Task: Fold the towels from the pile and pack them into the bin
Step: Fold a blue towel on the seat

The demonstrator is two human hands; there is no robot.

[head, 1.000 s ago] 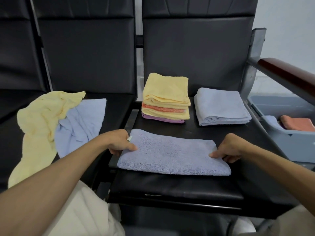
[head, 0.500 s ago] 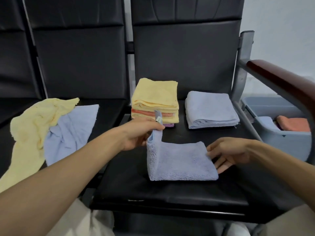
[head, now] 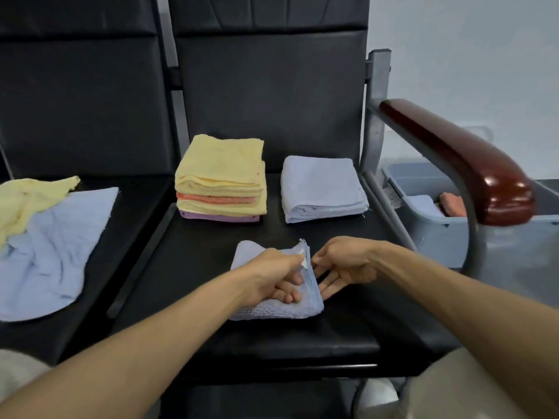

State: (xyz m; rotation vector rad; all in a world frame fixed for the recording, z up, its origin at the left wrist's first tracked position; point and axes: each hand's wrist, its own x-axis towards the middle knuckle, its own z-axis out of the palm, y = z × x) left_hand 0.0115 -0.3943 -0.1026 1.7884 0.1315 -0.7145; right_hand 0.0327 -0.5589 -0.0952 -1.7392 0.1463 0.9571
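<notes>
A blue towel (head: 272,309) lies folded into a small square on the black seat (head: 302,343). My left hand (head: 272,276) rests on top of it and pinches its right edge near a white tag. My right hand (head: 341,264) meets that same edge from the right, fingers stretched under the layers. Behind them stand a stack of folded yellow, orange and purple towels (head: 220,176) and one folded pale blue towel (head: 320,189). Two unfolded towels, one yellow (head: 27,201) and one blue (head: 51,249), lie on the left seat. The grey bin (head: 432,234) sits at the right.
A dark red armrest (head: 472,164) on a metal frame stands between the seat and the bin. Inside the bin I see an orange towel (head: 453,204) and a pale blue one (head: 426,205). Black seat backs close off the far side.
My left hand carried the towel's left end across to the right, folding the long strip in half. My right hand stayed at the right edge and now meets the layers there.
</notes>
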